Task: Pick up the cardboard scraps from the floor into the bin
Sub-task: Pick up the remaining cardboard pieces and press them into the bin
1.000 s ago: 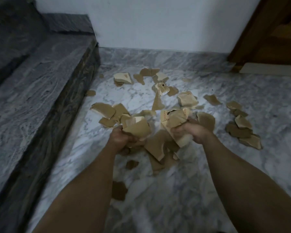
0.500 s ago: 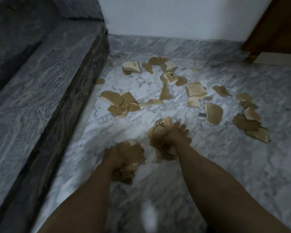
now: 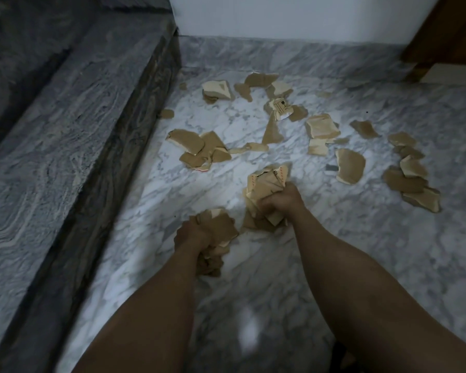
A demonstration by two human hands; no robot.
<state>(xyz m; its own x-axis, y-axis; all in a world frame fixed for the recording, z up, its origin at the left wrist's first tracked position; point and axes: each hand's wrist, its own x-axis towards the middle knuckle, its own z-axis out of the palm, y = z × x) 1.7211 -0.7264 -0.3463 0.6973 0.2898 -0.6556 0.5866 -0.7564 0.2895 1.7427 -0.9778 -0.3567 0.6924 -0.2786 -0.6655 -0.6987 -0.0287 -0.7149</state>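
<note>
A dark stone step (image 3: 73, 125) runs along the left edge, beside the marble floor (image 3: 361, 265).

Left arm: the forearm enters from the bottom centre-left and extends forward and slightly right. The left hand (image 3: 191, 235) is low over the floor, back of the hand up. Its grip is curled round a left bundle (image 3: 215, 232) of cardboard scraps; pieces project past the knuckles and hang below the fist.

Right arm: the forearm enters from the bottom right and angles forward and left. The right hand (image 3: 283, 200) sits further forward than the left, the two fists apart. Its grip is clenched round a right bundle (image 3: 267, 184), which stands up above the fist and spills down to the floor on its left side.

Loose scraps (image 3: 320, 127) lie spread on the floor beyond both hands, from a cluster (image 3: 202, 149) near the step across to a pile (image 3: 412, 179) at far right. A wooden door frame (image 3: 447, 36) occupies the top right corner.
</note>
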